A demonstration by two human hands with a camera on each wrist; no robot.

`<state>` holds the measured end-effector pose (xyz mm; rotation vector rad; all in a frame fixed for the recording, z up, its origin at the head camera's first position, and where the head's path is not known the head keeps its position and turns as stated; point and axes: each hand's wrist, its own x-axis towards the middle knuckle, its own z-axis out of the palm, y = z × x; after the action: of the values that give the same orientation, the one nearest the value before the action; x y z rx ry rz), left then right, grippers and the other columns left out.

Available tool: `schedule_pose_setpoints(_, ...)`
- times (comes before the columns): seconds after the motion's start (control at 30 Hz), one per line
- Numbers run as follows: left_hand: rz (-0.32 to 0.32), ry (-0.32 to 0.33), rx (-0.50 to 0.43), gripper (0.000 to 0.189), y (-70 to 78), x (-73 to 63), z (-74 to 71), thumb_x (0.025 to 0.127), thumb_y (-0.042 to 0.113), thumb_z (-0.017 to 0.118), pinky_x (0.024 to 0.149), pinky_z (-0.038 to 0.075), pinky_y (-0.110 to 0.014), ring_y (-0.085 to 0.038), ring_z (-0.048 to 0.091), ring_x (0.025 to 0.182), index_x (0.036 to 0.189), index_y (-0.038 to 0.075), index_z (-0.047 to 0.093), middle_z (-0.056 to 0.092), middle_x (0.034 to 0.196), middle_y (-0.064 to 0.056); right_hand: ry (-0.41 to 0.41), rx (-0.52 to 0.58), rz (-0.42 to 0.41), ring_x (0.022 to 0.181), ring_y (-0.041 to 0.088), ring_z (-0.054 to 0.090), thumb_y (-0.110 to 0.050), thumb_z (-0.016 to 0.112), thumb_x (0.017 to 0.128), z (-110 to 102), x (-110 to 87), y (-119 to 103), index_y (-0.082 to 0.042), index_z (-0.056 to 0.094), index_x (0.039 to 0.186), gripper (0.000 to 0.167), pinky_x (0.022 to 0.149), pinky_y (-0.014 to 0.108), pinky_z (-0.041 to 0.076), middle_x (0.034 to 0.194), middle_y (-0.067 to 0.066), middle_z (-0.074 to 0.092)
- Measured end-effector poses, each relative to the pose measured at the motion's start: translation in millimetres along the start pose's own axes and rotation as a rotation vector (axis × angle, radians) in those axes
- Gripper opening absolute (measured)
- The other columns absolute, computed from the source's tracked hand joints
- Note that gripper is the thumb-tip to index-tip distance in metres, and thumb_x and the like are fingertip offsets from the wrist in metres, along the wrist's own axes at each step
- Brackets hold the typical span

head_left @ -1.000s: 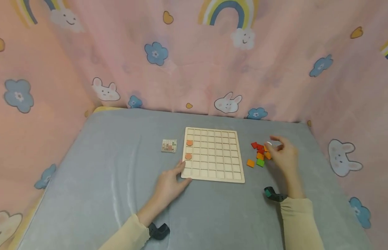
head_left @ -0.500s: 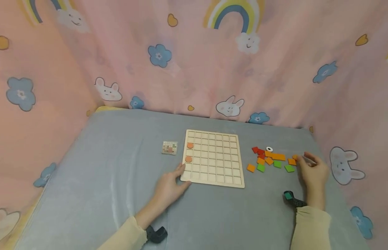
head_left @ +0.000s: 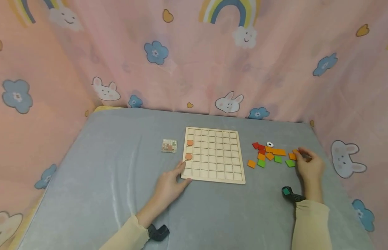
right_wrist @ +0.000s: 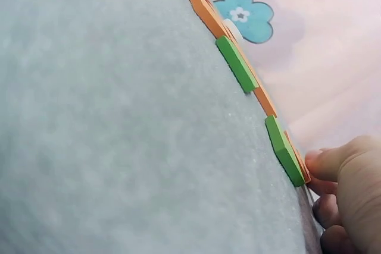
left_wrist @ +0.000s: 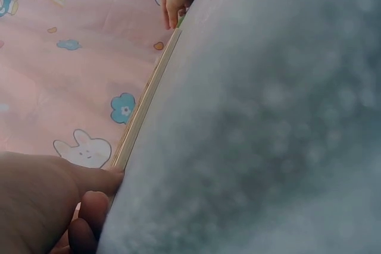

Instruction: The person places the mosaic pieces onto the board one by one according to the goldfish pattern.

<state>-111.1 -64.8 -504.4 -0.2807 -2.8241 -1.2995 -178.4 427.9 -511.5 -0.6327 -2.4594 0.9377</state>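
Observation:
My left hand holds the near left corner of a wooden grid board, thumb at the front edge and fingers along the left side. Two round orange pieces lie in its left column, an upper orange disc and a lower orange disc. Beyond the board's right side, my right hand pinches a small orange piece at the right end of a scatter of tiles. Its thumb touches an orange edge in the right wrist view, behind a green tile. The piece's full shape is hidden.
A small printed pattern card lies left of the board. Between board and right hand lie several red, orange and green tiles, a long orange bar and a white ring-like disc. A patterned pink curtain stands behind the grey-covered table.
My right hand has moved right from the red and orange tiles to the scatter's right end, uncovering the orange bar, green tiles and white disc. My left hand stays at the board's corner.

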Motion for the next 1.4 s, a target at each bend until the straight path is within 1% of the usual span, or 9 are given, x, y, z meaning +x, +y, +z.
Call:
schedule_pose_setpoints(0.27,-0.012,-0.005,-0.015,0.066,1.9,-0.2,1.2,0.092,0.025,0.084,0.109,0.051,-0.051,-0.036,0.056,0.139,0.148,0.0,0.06,0.055,0.153,-0.017,-0.043,-0.058,0.109,0.065,-0.007,0.045,-0.022,0.065,0.104,-5.7,-0.5,-4.2,-0.003,0.075,0.13,0.033,0.057,0.013,0.037,0.118,0.018,0.074)
schedule_pose_setpoints(0.5,0.003,-0.003,-0.003,0.066,0.4,0.8,-0.4,0.092,0.026,0.084,0.108,0.052,-0.051,-0.036,0.056,0.138,0.148,0.002,0.06,0.056,0.153,-0.016,-0.045,-0.085,0.092,0.065,-0.002,0.044,-0.02,0.068,0.103,-4.6,-0.2,-9.1,-0.003,0.077,0.127,0.031,0.056,0.016,0.037,0.114,0.018,0.075)
schedule_pose_setpoints(0.63,0.008,0.003,-0.01,0.065,0.8,1.2,-0.9,0.092,0.026,0.084,0.108,0.052,-0.051,-0.037,0.056,0.139,0.148,0.003,0.061,0.055,0.153,-0.016,-0.042,-0.104,0.077,0.069,-0.002,0.043,-0.025,0.068,0.104,-2.4,0.8,-7.3,-0.003,0.077,0.127,0.033,0.059,0.018,0.036,0.125,0.021,0.074)
schedule_pose_setpoints(0.83,0.007,-0.006,-0.009,0.065,1.0,-0.4,-2.2,0.092,0.027,0.083,0.107,0.054,-0.051,-0.037,0.055,0.139,0.148,0.002,0.06,0.055,0.154,-0.016,-0.023,-0.083,0.069,0.067,-0.004,0.043,-0.029,0.07,0.103,0.2,0.3,-2.8,-0.003,0.077,0.128,0.036,0.059,0.016,0.037,0.125,0.021,0.073)
schedule_pose_setpoints(0.93,0.008,-0.007,0.001,0.065,1.1,-0.2,-2.8,0.093,0.027,0.083,0.105,0.054,-0.051,-0.038,0.055,0.138,0.148,0.002,0.06,0.055,0.154,-0.016,-0.023,-0.059,0.099,0.064,-0.004,0.045,-0.032,0.07,0.103,-0.2,0.8,-4.7,-0.004,0.076,0.129,0.039,0.057,0.016,0.038,0.119,0.016,0.073)
schedule_pose_setpoints(1.0,0.01,-0.005,0.003,0.065,1.4,-0.1,-3.0,0.092,0.027,0.084,0.104,0.055,-0.052,-0.039,0.056,0.137,0.148,0.002,0.06,0.055,0.154,-0.016,-0.018,-0.038,0.116,0.062,-0.004,0.046,-0.035,0.071,0.102,-2.3,1.7,-8.1,-0.006,0.077,0.129,0.041,0.055,0.016,0.038,0.104,0.006,0.073)
schedule_pose_setpoints(1.13,0.007,-0.005,0.006,0.065,1.3,0.2,-2.5,0.092,0.026,0.084,0.104,0.055,-0.052,-0.039,0.057,0.136,0.148,0.002,0.061,0.056,0.153,-0.016,0.005,-0.018,0.076,0.056,-0.006,0.048,-0.039,0.073,0.099,-7.4,3.7,-20.4,-0.009,0.078,0.127,0.042,0.05,0.015,0.039,0.072,-0.024,0.056)
schedule_pose_setpoints(1.2,0.002,-0.008,0.005,0.065,1.0,0.3,-1.9,0.092,0.026,0.084,0.104,0.055,-0.052,-0.038,0.057,0.137,0.148,0.002,0.061,0.056,0.153,-0.016,0.005,-0.006,0.046,0.054,-0.007,0.048,-0.04,0.073,0.099,-10.1,2.5,-31.7,-0.009,0.079,0.127,0.042,0.048,0.015,0.039,0.068,-0.029,0.049)
schedule_pose_setpoints(1.4,0.01,-0.007,0.0,0.065,1.0,0.1,-2.8,0.092,0.025,0.084,0.105,0.054,-0.053,-0.039,0.056,0.137,0.148,0.001,0.061,0.056,0.153,-0.017,-0.003,0.115,-0.096,0.06,-0.004,0.052,-0.035,0.077,0.098,-10.3,-14.2,-85.2,-0.01,0.081,0.123,0.036,0.045,0.016,0.038,0.094,-0.018,0.063)
